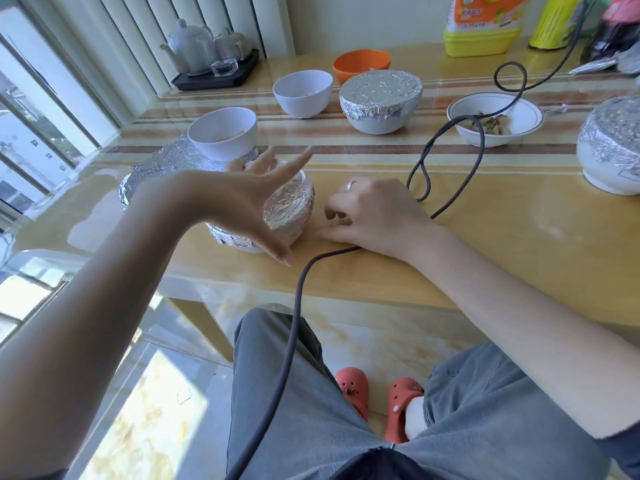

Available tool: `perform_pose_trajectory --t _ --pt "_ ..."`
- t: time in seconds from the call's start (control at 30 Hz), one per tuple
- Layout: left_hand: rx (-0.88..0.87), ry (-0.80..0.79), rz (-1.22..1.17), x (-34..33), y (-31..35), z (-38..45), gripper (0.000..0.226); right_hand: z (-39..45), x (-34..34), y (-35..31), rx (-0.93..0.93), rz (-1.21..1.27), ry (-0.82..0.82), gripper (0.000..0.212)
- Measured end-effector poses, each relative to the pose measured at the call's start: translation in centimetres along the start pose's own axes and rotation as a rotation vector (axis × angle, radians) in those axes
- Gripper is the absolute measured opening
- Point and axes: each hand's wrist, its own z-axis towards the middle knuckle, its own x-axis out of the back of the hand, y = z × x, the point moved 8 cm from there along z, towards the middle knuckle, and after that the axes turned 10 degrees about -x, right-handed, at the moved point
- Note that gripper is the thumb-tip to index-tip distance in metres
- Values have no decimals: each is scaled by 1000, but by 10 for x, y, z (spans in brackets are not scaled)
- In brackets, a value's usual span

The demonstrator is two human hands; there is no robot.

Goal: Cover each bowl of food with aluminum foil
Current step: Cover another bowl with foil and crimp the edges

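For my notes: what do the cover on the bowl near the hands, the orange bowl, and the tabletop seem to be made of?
Cover on the near bowl: aluminum foil, a crinkled silver sheet with sharp glints.
Orange bowl: probably plastic or melamine; uniform matte colour, thin rim, though glazed ceramic can't be ruled out.
Tabletop: yellowish stone-look or lacquered surface with brown stripes, very glossy; the clear rounded edge suggests a glass or transparent overlay.

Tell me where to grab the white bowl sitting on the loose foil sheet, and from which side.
Take the white bowl by its rim from above, thumb outside, fingers just inside. It stands upright and uncovered on the foil sheet, and its tapering wall gives a poorer side hold.
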Motion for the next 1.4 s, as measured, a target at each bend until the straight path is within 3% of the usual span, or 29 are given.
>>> perform_pose_trajectory --t 0.07,0.17,0.23,0.3,0.4,0.47,0.67,0.83,0.93,1.13,1.23,1.4 --pt "-64 183 -146 7 -2 -7 111 -5 8 15 -199 195 -8 19" --pt "-118 874 -603 16 -24 -29 79 -3 16 26 -415 665 134 21" --pt "4 1288 -1023 -8 -52 -44 67 13 -4 24 -583 929 44 36" --pt "138 1421 -1328 -34 -60 -40 59 29 -27 14 -712 1068 -125 49" --pt "183 1445 -1570 -48 -54 -27 58 41 -49 -10 -720 1173 -263 55" --pt "157 1474 -1716 -52 -52 -22 56 40 -57 -12 -757 1234 -239 52" --pt "159 1486 -1798 -52 -47 -22 50 37 -64 -7 -861 1285 -220 32" --pt "164 1436 -1818 -54 -46 -21 55 38 -63 -10 -888 1325 -215 60" --pt "61 1310 -1882 -53 -45 -17 77 35 -70 -12 -930 1413 -258 98" --pt "13 1301 -1968 -48 -38 -7 71 28 -68 -9 -992 1437 -201 85" --pt "-18 1272 -1944 -43 -30 0 75 26 -63 3 -1014 1458 -138 62" --pt "-30 1137 -1779 -35 -30 14 77 22 -57 22 -993 1381 -101 103"
